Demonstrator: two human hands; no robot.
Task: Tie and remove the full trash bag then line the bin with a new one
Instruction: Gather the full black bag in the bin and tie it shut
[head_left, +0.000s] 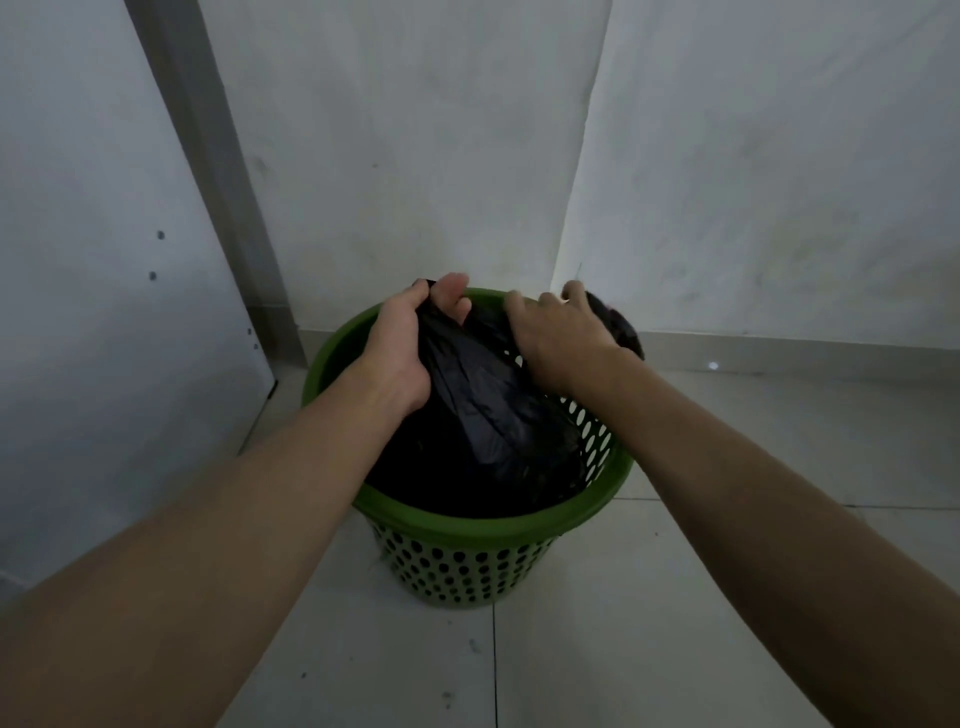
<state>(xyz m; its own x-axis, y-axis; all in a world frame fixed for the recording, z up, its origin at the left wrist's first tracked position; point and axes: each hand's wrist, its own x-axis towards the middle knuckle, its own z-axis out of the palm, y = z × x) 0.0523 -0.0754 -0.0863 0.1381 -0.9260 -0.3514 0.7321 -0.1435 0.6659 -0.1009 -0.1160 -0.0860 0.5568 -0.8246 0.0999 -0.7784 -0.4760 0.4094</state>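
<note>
A green perforated bin (467, 525) stands on the tiled floor in a corner. Inside it sits a black trash bag (483, 415), its plastic bunched up toward the far rim. My left hand (410, 343) grips a gathered fold of the bag at the far left of the rim. My right hand (561, 332) holds another part of the bag at the far right rim, where the plastic hangs over the outside of the bin. The bag's contents are hidden.
White walls (415, 156) meet right behind the bin. A white panel with a grey edge (218, 182) stands close on the left. Pale floor tiles (675, 597) spread out in front and to the right.
</note>
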